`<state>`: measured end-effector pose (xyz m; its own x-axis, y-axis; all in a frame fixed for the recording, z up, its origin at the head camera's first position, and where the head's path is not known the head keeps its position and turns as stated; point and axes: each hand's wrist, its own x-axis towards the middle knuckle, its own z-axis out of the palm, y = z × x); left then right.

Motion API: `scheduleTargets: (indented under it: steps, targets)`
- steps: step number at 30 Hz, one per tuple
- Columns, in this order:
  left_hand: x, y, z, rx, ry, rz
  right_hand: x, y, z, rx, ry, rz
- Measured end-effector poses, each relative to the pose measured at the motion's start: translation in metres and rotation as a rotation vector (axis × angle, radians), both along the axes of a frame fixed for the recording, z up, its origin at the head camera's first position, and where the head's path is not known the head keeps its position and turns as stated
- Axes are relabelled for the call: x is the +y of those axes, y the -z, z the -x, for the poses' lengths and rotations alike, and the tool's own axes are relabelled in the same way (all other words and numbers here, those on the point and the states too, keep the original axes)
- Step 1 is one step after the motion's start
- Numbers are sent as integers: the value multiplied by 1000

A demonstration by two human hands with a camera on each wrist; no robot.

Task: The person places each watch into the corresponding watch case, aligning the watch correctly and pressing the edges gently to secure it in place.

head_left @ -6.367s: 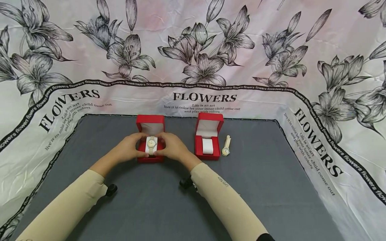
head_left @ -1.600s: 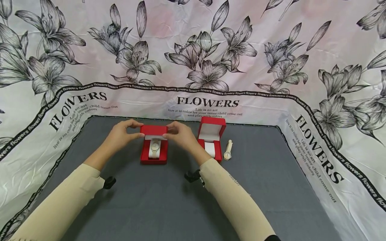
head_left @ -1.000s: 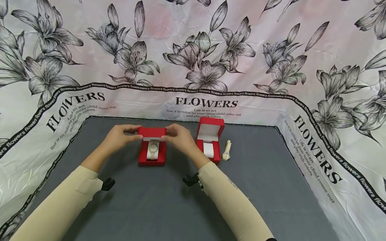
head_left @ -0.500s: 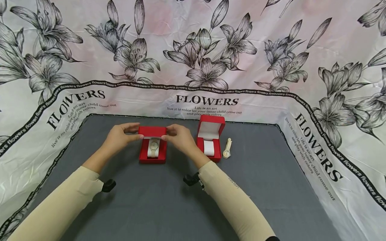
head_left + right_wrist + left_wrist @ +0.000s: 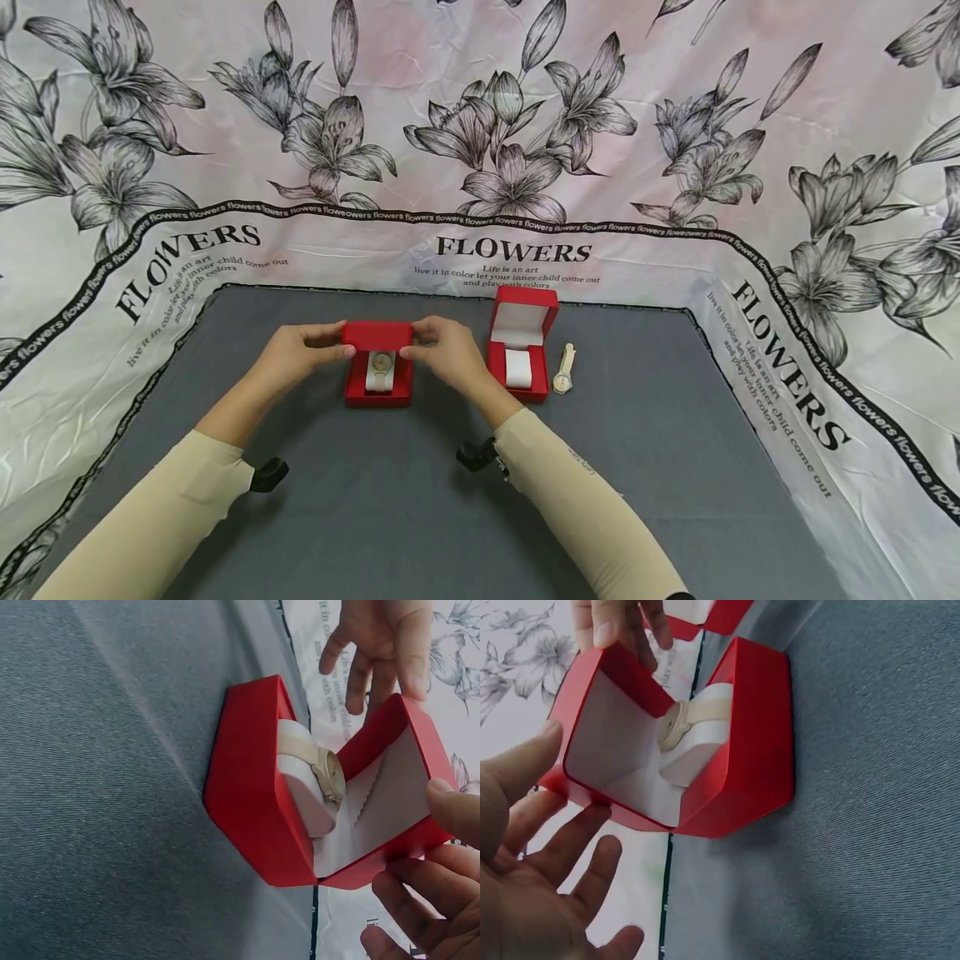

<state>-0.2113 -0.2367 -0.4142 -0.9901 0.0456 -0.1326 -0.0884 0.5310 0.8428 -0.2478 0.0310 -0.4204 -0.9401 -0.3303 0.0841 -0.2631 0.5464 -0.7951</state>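
red box near the far edge of the table, left of middle | left hand and right hand each pinch a side of its part-open lid | looks light, stiff, kinda slick; lid corners seem safest imo

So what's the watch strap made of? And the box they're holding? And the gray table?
Watch strap: maybe smooth leather or imitation, a flat cream band; I can't tell which. Box: probably stiff card or plastic, matte, with crisp edges and even sides. Gray table: its top looks like dull woven cloth; fine ribbed lines show.
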Motion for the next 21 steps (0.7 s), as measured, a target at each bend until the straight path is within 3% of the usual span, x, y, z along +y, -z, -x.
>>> scheduleTargets:
  steps: [9,15,21]
  targets:
    - [7,14,-11,109,-69,-50,-1,7,-7,-29,22,53]
    - [10,23,-18,123,-82,-96,-4,7,-12,-54,56,72]
    - [12,24,-20,128,-73,-102,-4,9,-18,-42,63,87]
